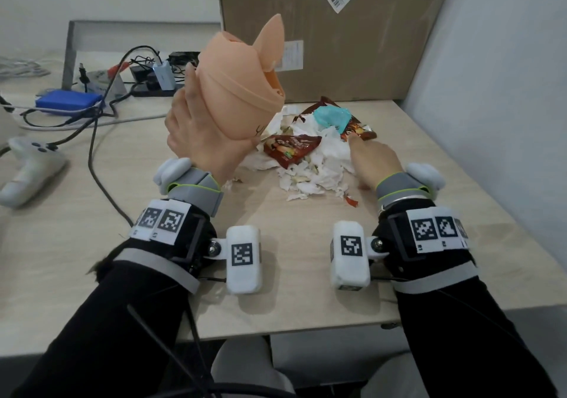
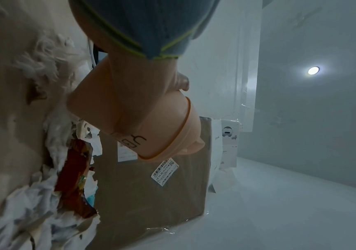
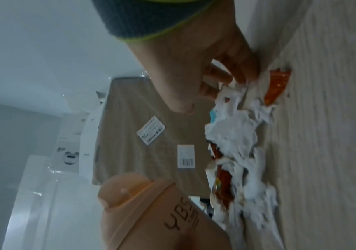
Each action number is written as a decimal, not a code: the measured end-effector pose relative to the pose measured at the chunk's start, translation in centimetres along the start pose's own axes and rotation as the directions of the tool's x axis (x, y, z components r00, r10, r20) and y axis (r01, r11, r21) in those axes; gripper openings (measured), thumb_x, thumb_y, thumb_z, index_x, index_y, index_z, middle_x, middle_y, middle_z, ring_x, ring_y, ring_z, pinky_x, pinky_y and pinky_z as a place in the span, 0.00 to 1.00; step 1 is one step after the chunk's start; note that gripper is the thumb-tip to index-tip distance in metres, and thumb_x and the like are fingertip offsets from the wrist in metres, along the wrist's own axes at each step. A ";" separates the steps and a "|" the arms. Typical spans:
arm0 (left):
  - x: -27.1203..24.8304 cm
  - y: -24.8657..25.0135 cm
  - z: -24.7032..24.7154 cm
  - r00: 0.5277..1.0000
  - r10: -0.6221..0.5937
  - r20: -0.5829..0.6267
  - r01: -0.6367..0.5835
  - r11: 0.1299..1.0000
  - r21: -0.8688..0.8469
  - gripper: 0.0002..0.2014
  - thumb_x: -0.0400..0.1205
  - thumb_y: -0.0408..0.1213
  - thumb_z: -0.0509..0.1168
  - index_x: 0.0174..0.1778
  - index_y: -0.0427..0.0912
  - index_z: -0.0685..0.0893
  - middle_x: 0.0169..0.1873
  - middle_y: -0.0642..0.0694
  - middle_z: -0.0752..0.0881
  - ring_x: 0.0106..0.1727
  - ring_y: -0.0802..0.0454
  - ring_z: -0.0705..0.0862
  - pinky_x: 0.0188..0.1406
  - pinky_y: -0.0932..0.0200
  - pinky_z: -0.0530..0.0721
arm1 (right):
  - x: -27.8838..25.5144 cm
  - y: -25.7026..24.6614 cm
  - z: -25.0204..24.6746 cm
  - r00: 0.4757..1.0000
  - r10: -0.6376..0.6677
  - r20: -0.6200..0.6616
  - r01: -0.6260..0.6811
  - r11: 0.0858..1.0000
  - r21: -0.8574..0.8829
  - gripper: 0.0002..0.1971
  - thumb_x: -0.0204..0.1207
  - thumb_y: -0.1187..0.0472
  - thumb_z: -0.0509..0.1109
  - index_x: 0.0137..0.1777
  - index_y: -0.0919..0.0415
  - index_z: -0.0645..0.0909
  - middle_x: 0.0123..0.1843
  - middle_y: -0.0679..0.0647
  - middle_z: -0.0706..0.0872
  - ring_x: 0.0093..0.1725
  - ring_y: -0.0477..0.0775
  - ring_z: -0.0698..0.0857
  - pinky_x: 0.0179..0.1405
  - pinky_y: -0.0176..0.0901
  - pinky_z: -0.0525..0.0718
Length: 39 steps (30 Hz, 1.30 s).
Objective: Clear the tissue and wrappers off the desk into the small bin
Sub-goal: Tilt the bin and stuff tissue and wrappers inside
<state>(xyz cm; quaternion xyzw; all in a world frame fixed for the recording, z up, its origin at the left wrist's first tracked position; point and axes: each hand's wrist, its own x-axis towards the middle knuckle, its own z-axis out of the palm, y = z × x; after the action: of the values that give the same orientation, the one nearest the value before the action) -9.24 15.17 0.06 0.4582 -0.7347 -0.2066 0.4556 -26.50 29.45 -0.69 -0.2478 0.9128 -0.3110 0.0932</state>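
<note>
My left hand (image 1: 196, 133) grips the small peach bin (image 1: 239, 91) around its lower body and holds it tilted above the desk, its mouth turned towards the rubbish. A pile of torn white tissue (image 1: 316, 164) lies on the desk (image 1: 291, 275) with a red snack wrapper (image 1: 291, 147), a second brown-red wrapper (image 1: 359, 130) and a teal scrap (image 1: 333, 117) on it. My right hand (image 1: 374, 158) rests on the pile's right edge. In the right wrist view its thumb and curled fingers (image 3: 215, 76) pinch the tissue (image 3: 232, 128). An orange wrapper scrap (image 3: 277, 84) lies beside the thumb.
A large cardboard box (image 1: 337, 29) stands right behind the pile, and a grey partition (image 1: 506, 91) borders the desk on the right. Black cables (image 1: 98, 115), a blue box (image 1: 67, 101), a power strip (image 1: 153, 84) and a white controller (image 1: 30, 164) occupy the left.
</note>
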 end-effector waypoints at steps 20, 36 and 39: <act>0.0 0.0 0.4 0.999 0.021 0.041 -0.022 0.999 0.023 0.64 0.57 0.53 0.82 0.85 0.56 0.50 0.79 0.47 0.66 0.79 0.40 0.64 0.74 0.40 0.65 | -0.1 -1.4 4.0 0.910 -0.408 0.073 0.413 0.907 -0.081 0.19 0.73 0.60 0.72 0.64 0.58 0.79 0.63 0.60 0.83 0.64 0.61 0.79 0.58 0.45 0.75; -0.3 -0.4 0.3 0.978 0.197 0.064 -0.203 0.973 0.111 0.61 0.54 0.59 0.72 0.85 0.53 0.54 0.77 0.45 0.68 0.76 0.39 0.67 0.70 0.42 0.65 | -1.2 -2.2 1.1 0.784 -0.206 -0.585 0.500 0.769 0.398 0.13 0.67 0.70 0.71 0.50 0.59 0.85 0.40 0.38 0.84 0.38 0.39 0.80 0.36 0.18 0.70; -0.7 -0.1 0.1 0.955 0.265 0.135 -0.281 0.952 0.123 0.62 0.53 0.60 0.71 0.85 0.53 0.52 0.78 0.46 0.66 0.78 0.41 0.65 0.73 0.43 0.61 | -1.7 -2.6 1.0 0.762 -0.216 -0.610 0.567 0.679 0.467 0.09 0.66 0.68 0.74 0.44 0.55 0.82 0.32 0.35 0.79 0.32 0.30 0.78 0.33 0.20 0.71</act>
<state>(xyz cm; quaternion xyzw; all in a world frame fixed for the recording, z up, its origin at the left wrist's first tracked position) -9.15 15.69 -0.44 0.3702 -0.8292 -0.1157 0.4025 -23.66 28.04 0.11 -0.3081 0.6669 -0.6628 -0.1453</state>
